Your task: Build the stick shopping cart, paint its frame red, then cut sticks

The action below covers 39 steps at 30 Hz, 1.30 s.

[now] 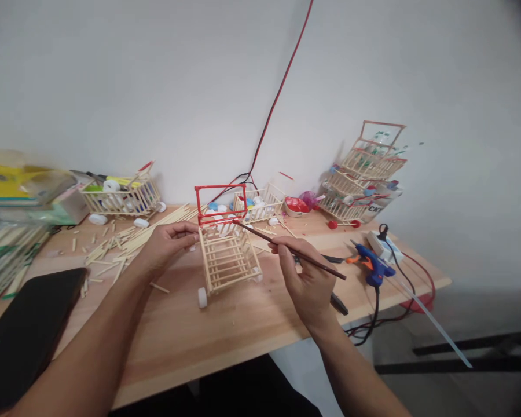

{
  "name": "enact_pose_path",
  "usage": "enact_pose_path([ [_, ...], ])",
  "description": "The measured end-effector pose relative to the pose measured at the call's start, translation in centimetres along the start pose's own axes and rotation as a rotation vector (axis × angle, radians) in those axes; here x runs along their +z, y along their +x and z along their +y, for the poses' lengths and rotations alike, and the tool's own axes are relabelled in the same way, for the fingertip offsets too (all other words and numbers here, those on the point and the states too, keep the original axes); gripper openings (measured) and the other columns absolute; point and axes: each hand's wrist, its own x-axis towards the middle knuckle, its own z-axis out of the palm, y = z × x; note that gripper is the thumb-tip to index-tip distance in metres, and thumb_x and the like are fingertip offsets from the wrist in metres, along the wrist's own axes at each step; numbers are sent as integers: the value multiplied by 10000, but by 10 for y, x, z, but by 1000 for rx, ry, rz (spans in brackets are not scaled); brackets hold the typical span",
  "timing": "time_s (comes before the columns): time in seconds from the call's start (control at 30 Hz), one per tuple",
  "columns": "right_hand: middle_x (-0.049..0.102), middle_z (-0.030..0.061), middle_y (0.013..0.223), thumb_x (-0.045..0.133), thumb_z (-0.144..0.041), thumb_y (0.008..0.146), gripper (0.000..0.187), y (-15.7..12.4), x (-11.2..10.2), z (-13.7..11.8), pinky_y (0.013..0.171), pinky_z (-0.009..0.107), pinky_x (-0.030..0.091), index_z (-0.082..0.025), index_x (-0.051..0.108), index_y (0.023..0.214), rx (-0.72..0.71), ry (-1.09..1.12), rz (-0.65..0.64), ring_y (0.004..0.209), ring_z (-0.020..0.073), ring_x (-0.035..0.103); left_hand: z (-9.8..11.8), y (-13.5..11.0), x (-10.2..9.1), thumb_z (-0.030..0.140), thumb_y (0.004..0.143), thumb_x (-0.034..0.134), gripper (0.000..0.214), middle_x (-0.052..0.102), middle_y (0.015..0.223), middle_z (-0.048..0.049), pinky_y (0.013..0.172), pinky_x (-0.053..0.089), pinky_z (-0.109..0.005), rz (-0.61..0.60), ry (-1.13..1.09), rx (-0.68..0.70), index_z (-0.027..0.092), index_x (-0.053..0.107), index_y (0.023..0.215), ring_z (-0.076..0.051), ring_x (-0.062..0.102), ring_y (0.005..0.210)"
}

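A miniature shopping cart [230, 260] built of thin wooden sticks stands on the table in front of me, on white wheels. Its handle frame [220, 186] is red, while the basket bars are bare wood. My left hand [173, 240] is closed at the cart's upper left corner, fingertips on the frame. Between the fingers of my right hand [306, 278] is a slim dark paintbrush [295, 251]. The brush tip meets the red bar at the cart's back edge. Behind the cart, a small bowl of red paint [296, 205] sits near the wall.
Loose sticks [117, 249] lie to the left, beside a black phone [32, 330]. Another stick cart [121, 197] holds small items; stacked carts [364, 174] stand at right. A blue glue gun [373, 263] and power strip [384, 248] with cables lie near the right edge.
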Motion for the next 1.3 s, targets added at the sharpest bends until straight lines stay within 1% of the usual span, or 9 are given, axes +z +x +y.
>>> enact_pose_path([
  [0.1,757,29,873,606,-87,911,189,0,1,-5,771,292,586,-210,705,1015,1,34,-25,810,157,726,-1,0,0,302,666,805,192,703,772,-5,600,422,-221,-7,-7,6,177,761,806,-109,539,634],
  [0.23,760,27,876,611,-86,912,187,0,9,-12,773,276,586,-204,704,1022,2,112,-46,819,147,725,0,0,0,303,660,802,181,693,747,-3,593,423,-225,-8,4,12,175,751,779,-111,538,619],
  [0.37,761,32,889,610,-90,917,177,1,14,-8,789,283,588,-198,704,1020,-6,115,-53,840,149,723,5,-1,1,314,633,810,199,693,743,-11,584,423,-233,0,8,6,168,740,749,-116,542,613],
  [0.57,756,39,922,609,-67,908,208,-1,8,0,802,303,581,-206,704,1029,-2,76,-34,863,157,717,8,-2,2,322,626,814,239,691,728,-10,577,413,-229,-4,-2,-13,164,763,798,-108,523,601],
  [0.67,753,43,923,622,-47,890,225,-2,5,-3,794,299,577,-201,702,1033,-36,99,-68,865,158,714,5,-1,1,306,620,818,231,699,734,-10,580,413,-226,0,0,-17,167,767,797,-105,521,601],
  [0.77,751,50,929,634,-36,876,225,-2,5,-7,799,293,572,-192,703,1023,-63,136,-106,876,158,711,3,-1,0,290,622,819,221,705,754,-10,580,415,-224,-10,1,-2,172,771,803,-104,519,605],
  [0.9,750,55,944,630,-29,875,227,0,7,-7,800,280,572,-185,702,1023,-77,145,-123,890,152,708,2,-1,0,286,643,811,213,714,782,-15,584,420,-222,-20,-3,11,175,777,821,-106,525,619],
  [1.03,753,63,953,626,-22,874,242,1,4,-3,831,294,573,-183,700,1039,-90,111,-112,916,161,710,2,-1,0,292,632,817,228,721,781,-22,585,423,-225,-10,1,5,174,778,823,-113,534,623],
  [1.3,749,51,936,622,-13,871,256,-2,4,-5,796,291,575,-195,688,1039,-111,138,-144,891,156,702,4,-1,1,297,626,811,219,723,786,-16,582,424,-230,-15,6,10,179,775,806,-112,534,613],
])
